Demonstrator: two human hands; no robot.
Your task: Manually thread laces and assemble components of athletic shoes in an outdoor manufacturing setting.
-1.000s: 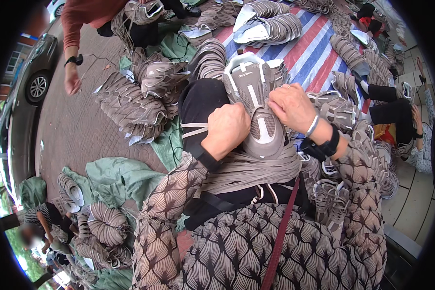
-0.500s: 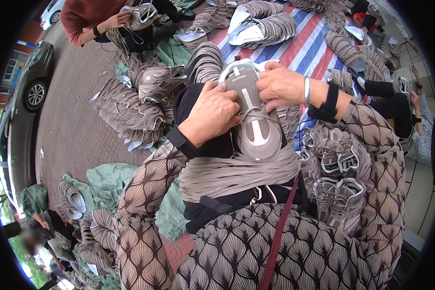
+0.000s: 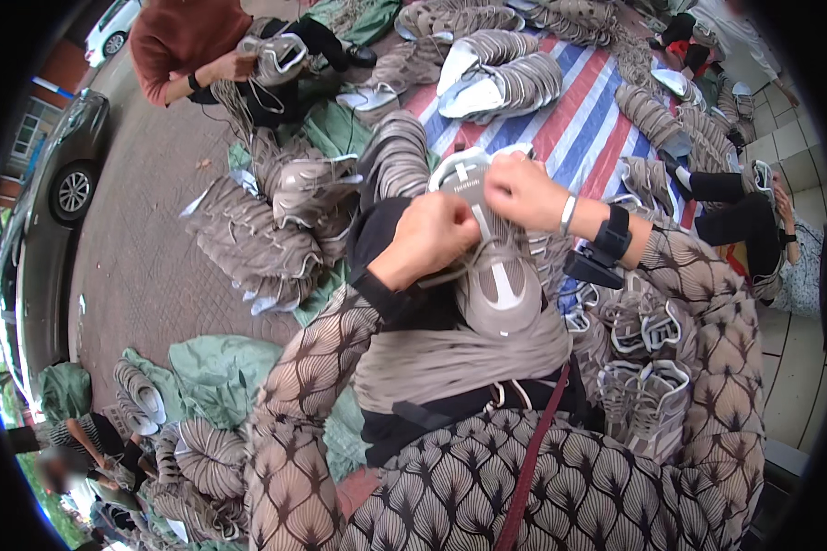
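now curls the right hand point(image 3: 524, 195) into a rounded fist over the far right part of the shoe upper point(image 3: 503, 292), instead of stretching thumb and fingers along that edge as half a second ago. likewise folds the left hand point(image 3: 429, 237) in tight at the left edge, where earlier laid fingers flat toward the lace point(image 3: 498, 249). suggests, as a judgement, a shift from setting the lace in place to pinching and working it, with most of the lacing probably left to do, to judge by the single low crossing in plain view. keeps the shoe upper over the lap, toe near and opening far, just beyond the bundle of loose laces point(image 3: 459, 360). shuts the left fingers almost completely, apparently on the lace, to judge by the pale strand trailing to the near left below the hand. shows the right fingers bent in too, close to the tongue and barely open if at all; cannot tell, through blur and hidden fingertips, whether on a lace end or on nothing. to the right, beside the lap, shows laced shoes point(image 3: 648, 404); farther off, a striped sheet point(image 3: 583, 124).
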